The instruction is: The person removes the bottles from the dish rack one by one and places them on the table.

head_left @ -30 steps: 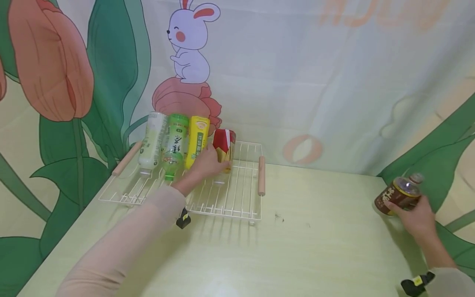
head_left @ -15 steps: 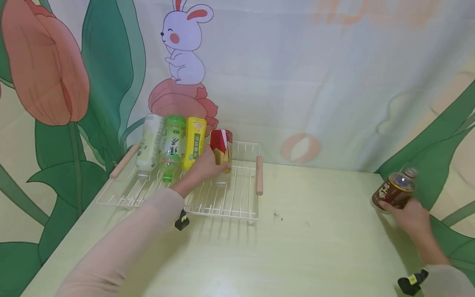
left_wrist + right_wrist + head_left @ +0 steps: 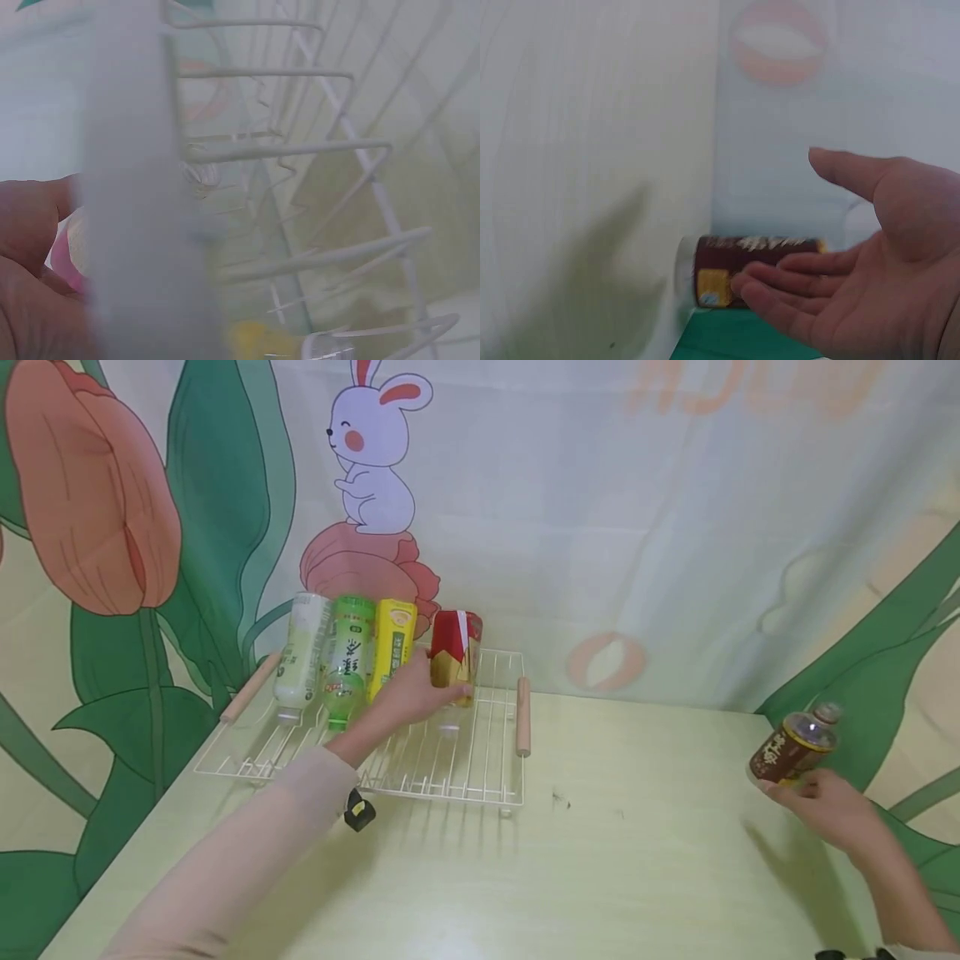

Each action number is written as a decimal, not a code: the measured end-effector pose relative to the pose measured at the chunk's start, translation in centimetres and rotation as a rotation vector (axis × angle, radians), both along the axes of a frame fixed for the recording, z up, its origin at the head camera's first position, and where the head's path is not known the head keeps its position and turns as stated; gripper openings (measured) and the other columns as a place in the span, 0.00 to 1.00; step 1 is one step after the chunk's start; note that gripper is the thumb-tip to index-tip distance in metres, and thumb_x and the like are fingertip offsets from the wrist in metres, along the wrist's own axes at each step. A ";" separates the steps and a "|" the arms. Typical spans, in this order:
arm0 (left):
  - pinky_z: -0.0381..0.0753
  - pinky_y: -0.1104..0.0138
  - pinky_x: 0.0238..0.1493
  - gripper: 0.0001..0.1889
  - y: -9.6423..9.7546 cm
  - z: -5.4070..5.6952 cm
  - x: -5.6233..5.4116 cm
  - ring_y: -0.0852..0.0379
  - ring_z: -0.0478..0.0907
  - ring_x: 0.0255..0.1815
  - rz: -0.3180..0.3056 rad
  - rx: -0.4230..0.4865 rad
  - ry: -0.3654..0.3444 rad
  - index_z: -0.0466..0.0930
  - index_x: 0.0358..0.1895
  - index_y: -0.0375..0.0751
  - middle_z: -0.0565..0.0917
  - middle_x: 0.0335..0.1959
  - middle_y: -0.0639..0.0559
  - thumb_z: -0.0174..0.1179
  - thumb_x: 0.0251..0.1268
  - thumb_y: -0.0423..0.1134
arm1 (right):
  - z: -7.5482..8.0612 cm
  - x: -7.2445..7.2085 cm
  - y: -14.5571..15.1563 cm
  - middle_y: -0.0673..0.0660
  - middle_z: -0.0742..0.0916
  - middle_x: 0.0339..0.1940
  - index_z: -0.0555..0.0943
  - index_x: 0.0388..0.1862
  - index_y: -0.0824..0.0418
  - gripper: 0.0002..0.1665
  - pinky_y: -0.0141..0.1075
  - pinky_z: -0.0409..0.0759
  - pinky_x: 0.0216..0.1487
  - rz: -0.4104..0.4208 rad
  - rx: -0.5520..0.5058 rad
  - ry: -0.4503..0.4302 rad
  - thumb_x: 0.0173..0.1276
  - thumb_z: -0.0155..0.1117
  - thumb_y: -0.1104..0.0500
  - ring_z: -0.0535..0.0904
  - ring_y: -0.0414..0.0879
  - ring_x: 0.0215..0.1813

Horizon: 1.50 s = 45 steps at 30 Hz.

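My left hand grips a red-and-gold drink container over the right half of a white wire rack. In the left wrist view, fingers show around a pink-edged part of it; a blurred pale bar blocks much there. Below the container in the head view is a translucent cap-like end. At the far right a brown-labelled bottle stands by the backdrop. My right hand is beside its lower part, and the right wrist view has the fingers extended and thumb spread, in front of the bottle.
A white bottle, a green bottle and a yellow bottle lean in the rack, caps toward me. The rack has wooden handles on both sides. A printed cloth backdrop rises behind the pale table.
The left hand has raised the red-and-gold container slightly. My right hand has loosened from the brown-labelled bottle and drawn down away from it; the bottle stays standing.
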<state>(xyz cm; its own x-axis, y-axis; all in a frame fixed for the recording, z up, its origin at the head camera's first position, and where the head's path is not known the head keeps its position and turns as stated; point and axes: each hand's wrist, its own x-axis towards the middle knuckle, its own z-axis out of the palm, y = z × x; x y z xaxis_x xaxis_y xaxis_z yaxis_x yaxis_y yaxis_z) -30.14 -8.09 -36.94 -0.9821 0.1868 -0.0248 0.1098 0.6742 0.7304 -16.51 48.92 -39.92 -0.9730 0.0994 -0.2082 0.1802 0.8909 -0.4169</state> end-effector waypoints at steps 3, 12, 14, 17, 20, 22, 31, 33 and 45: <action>0.83 0.49 0.64 0.50 -0.1 1.0 0.6 0.41 0.76 0.65 -0.012 0.035 0.040 0.56 0.80 0.36 0.75 0.71 0.37 0.75 0.65 0.56 | 1.0 0.6 -2.4 0.87 0.71 0.69 0.55 0.75 0.87 0.54 0.66 0.81 0.54 0.066 -0.055 0.015 0.85 0.49 0.35 0.71 0.82 0.66; 0.89 0.55 0.50 0.42 0.0 2.1 1.4 0.47 0.80 0.57 -0.099 0.119 0.282 0.69 0.75 0.39 0.80 0.64 0.45 0.78 0.63 0.50 | 5.2 0.1 -11.1 0.77 0.71 0.75 0.53 0.84 0.72 0.52 0.69 0.75 0.64 0.219 -0.100 0.222 0.81 0.60 0.39 0.69 0.76 0.72; 0.89 0.56 0.49 0.41 0.1 2.2 1.8 0.48 0.79 0.56 -0.115 0.116 0.335 0.70 0.74 0.40 0.80 0.63 0.47 0.79 0.62 0.49 | 5.9 -0.3 -12.8 0.75 0.71 0.76 0.52 0.86 0.69 0.54 0.68 0.74 0.65 0.244 -0.086 0.293 0.79 0.64 0.39 0.71 0.75 0.72; 0.89 0.58 0.48 0.39 0.3 2.5 2.6 0.50 0.79 0.54 -0.150 0.089 0.406 0.72 0.72 0.40 0.80 0.61 0.48 0.80 0.61 0.48 | 6.6 -0.8 -15.3 0.73 0.71 0.77 0.51 0.87 0.65 0.58 0.69 0.74 0.65 0.273 -0.063 0.403 0.76 0.69 0.39 0.71 0.74 0.71; 0.89 0.59 0.48 0.38 0.7 2.9 3.4 0.51 0.77 0.56 -0.192 0.021 0.470 0.74 0.70 0.39 0.80 0.60 0.48 0.81 0.59 0.47 | 7.0 -1.6 -17.6 0.72 0.70 0.78 0.51 0.88 0.63 0.60 0.71 0.72 0.65 0.300 -0.031 0.489 0.72 0.72 0.39 0.69 0.73 0.73; 0.88 0.61 0.48 0.37 1.0 3.0 3.9 0.51 0.75 0.57 -0.217 -0.036 0.514 0.75 0.69 0.40 0.80 0.60 0.48 0.81 0.59 0.47 | 7.1 -2.0 -19.2 0.70 0.69 0.80 0.53 0.87 0.62 0.61 0.71 0.69 0.68 0.319 -0.011 0.536 0.70 0.75 0.40 0.66 0.70 0.77; 0.84 0.59 0.55 0.38 2.4 3.3 5.4 0.50 0.74 0.61 -0.257 -0.292 0.686 0.78 0.68 0.43 0.83 0.60 0.50 0.83 0.55 0.49 | 7.1 -3.6 -25.7 0.65 0.71 0.79 0.63 0.83 0.64 0.64 0.69 0.70 0.69 0.489 0.135 0.788 0.54 0.89 0.51 0.64 0.64 0.78; 0.83 0.57 0.57 0.38 2.8 3.3 5.5 0.50 0.74 0.61 -0.272 -0.344 0.716 0.78 0.68 0.44 0.83 0.61 0.51 0.83 0.55 0.49 | 7.0 -3.9 -26.8 0.64 0.73 0.77 0.66 0.80 0.65 0.63 0.68 0.70 0.68 0.525 0.178 0.841 0.50 0.91 0.51 0.66 0.63 0.77; 0.79 0.58 0.58 0.35 3.7 2.7 6.1 0.51 0.74 0.63 -0.366 -0.494 0.855 0.79 0.68 0.47 0.82 0.62 0.52 0.81 0.57 0.50 | 5.7 -4.6 -30.4 0.61 0.82 0.67 0.77 0.69 0.64 0.47 0.57 0.70 0.72 0.614 0.303 0.846 0.54 0.89 0.52 0.75 0.59 0.70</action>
